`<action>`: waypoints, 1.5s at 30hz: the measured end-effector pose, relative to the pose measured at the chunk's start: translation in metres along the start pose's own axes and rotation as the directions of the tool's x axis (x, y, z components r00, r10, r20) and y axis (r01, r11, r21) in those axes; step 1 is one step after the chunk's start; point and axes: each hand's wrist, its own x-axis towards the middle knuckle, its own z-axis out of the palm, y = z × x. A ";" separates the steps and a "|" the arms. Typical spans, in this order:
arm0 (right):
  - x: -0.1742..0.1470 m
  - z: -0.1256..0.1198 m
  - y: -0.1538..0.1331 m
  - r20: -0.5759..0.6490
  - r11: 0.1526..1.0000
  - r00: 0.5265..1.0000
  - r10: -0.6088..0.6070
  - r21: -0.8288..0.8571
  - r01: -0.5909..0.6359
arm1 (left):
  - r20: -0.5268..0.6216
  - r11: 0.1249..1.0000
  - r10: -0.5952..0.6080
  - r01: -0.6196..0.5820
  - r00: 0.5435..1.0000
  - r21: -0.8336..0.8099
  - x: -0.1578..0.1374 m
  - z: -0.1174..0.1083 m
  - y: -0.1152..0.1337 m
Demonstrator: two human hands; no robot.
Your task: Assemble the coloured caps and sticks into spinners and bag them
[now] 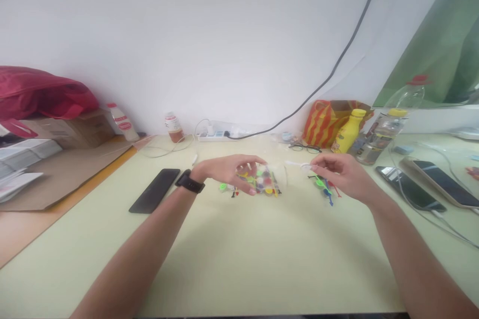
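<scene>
My left hand (pixel 235 172), with a black watch on its wrist, is curved over a clear container or bag (pixel 284 177) with several coloured round pieces (pixel 268 190) in it. Its thumb and fingers are apart; whether they touch the clear plastic I cannot tell. My right hand (pixel 337 172) pinches a small white plastic arrow piece (pixel 305 166) with a round disc and a thin arm pointing left. Beneath that hand lie green, blue and red arrow pieces (pixel 326 189) on the table. A bright green piece (pixel 223 187) lies below my left hand.
A black phone (pixel 155 190) lies left; two more phones (pixel 409 188) with cables lie right. Behind are glasses (pixel 305 148), a power strip (pixel 215 134), a striped bag (pixel 322 124), a yellow bottle (pixel 349 132) and clear bottles. Cardboard (pixel 48 177) covers the far left.
</scene>
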 end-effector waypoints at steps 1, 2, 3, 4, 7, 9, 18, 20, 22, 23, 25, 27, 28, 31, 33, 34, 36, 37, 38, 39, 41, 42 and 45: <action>0.000 0.001 -0.002 0.011 1.000 1.000 -0.012 0.020 0.012 | -0.004 1.000 -0.007 0.007 1.000 0.011 0.001 0.002 0.000; 0.000 0.003 -0.003 0.023 1.000 1.000 -0.019 0.018 0.019 | -0.010 1.000 -0.005 0.006 1.000 0.018 0.002 0.003 -0.001; 0.000 0.005 -0.002 0.034 1.000 0.999 -0.022 0.005 0.022 | -0.016 1.000 0.006 -0.005 1.000 0.021 0.003 0.004 -0.002; 0.001 0.008 -0.001 0.044 1.000 0.999 -0.022 -0.013 0.023 | -0.021 0.999 0.024 -0.023 0.999 0.022 0.004 0.006 -0.002; 0.003 0.015 0.002 0.045 0.999 0.999 -0.019 -0.043 0.021 | -0.032 0.998 0.061 -0.061 0.998 0.027 0.006 0.010 -0.003; 0.003 0.020 0.002 0.035 0.999 0.999 -0.023 -0.041 0.024 | -0.038 0.997 0.058 -0.056 0.998 0.044 0.008 0.013 -0.001; 0.006 0.049 -0.002 -0.126 0.994 0.987 -0.096 -0.059 0.089 | -0.045 0.996 0.085 -0.083 0.995 0.044 0.017 0.029 0.012; 0.007 0.053 -0.001 -0.155 0.988 0.979 -0.136 -0.088 0.123 | -0.052 0.996 0.088 -0.086 0.995 0.025 0.018 0.031 0.013; 0.008 0.056 -0.002 -0.178 0.982 0.969 -0.169 -0.116 0.150 | -0.054 0.996 0.093 -0.093 0.994 0.009 0.018 0.032 0.013; 0.008 0.058 -0.003 -0.182 0.980 0.967 -0.180 -0.119 0.160 | -0.052 0.995 0.099 -0.099 0.994 0.000 0.019 0.032 0.014; 0.007 0.060 -0.004 -0.176 0.976 0.963 -0.206 -0.111 0.189 | -0.051 0.994 0.105 -0.106 0.993 -0.017 0.019 0.033 0.014; 0.006 0.062 -0.004 -0.163 0.970 0.958 -0.236 -0.106 0.220 | -0.057 0.994 0.105 -0.107 0.993 -0.032 0.019 0.033 0.014; 0.006 0.063 -0.003 -0.172 0.969 0.956 -0.238 -0.109 0.222 | -0.059 0.993 0.106 -0.108 0.993 -0.038 0.020 0.034 0.014; 0.006 0.067 0.002 -0.276 0.980 0.943 -0.188 -0.112 0.163 | -0.048 0.991 0.113 -0.116 0.992 -0.060 0.020 0.034 0.013; 0.005 0.070 0.004 -0.343 0.986 0.925 -0.161 -0.087 0.140 | -0.048 0.990 0.113 -0.117 0.992 -0.079 0.021 0.034 0.013; 0.005 0.071 0.004 -0.356 0.987 0.921 -0.159 -0.067 0.144 | -0.048 0.989 0.114 -0.118 0.992 -0.092 0.021 0.035 0.013; 0.004 0.073 0.001 -0.357 0.986 0.920 -0.160 -0.021 0.163 | -0.048 0.984 0.126 -0.130 0.991 -0.119 0.022 0.035 0.014; 0.003 0.073 -0.002 -0.353 0.986 0.923 -0.155 0.007 0.168 | -0.049 0.982 0.137 -0.142 0.989 -0.128 0.023 0.036 0.015; 0.002 0.073 -0.004 -0.344 0.985 0.928 -0.145 0.037 0.168 | -0.050 0.978 0.150 -0.156 0.987 -0.136 0.023 0.036 0.016; 0.001 0.072 -0.007 -0.327 0.985 0.936 -0.131 0.067 0.161 | -0.048 0.975 0.163 -0.168 0.985 -0.144 0.024 0.037 0.017; 0.000 0.071 -0.011 -0.267 0.982 0.958 -0.102 0.125 0.139 | -0.043 0.969 0.178 -0.183 0.983 -0.165 0.025 0.038 0.018; 0.000 0.069 -0.012 -0.226 0.980 0.970 -0.087 0.155 0.124 | -0.040 0.967 0.182 -0.186 0.983 -0.176 0.025 0.038 0.018; 0.001 0.063 -0.012 -0.098 0.958 0.992 -0.083 0.267 0.107 | -0.041 0.966 0.171 -0.176 0.984 -0.188 0.026 0.039 0.017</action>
